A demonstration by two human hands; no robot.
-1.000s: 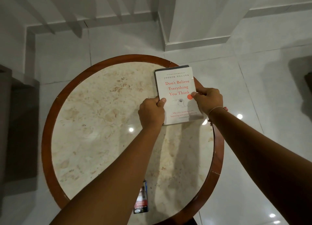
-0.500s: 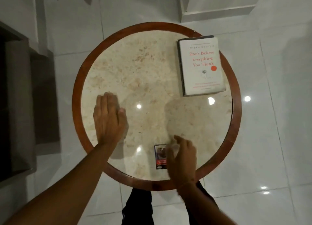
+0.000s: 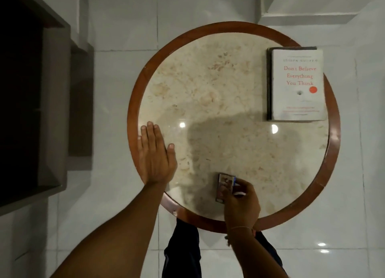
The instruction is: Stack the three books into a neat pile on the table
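Note:
A white book (image 3: 296, 84) with red title lettering lies face up at the far right of the round table (image 3: 133, 111), squared on a dark book (image 3: 269, 84) whose edge shows along its left and top. A small book (image 3: 224, 186) with a picture cover lies near the table's front edge. My right hand (image 3: 241, 202) covers the small book's right side, with fingers curled around it. My left hand (image 3: 155, 156) rests flat on the table's left rim, fingers straight, holding nothing.
The table has a marble top inside a brown wooden rim. A dark cabinet (image 3: 31, 111) stands on the left. Glossy white floor tiles (image 3: 354, 194) surround the table. My dark trouser legs (image 3: 181, 252) show just below the front rim.
Both hands let go of the white book and drew back. The left hand went to the left rim; the right hand dropped onto the small book at the front and closed on it.

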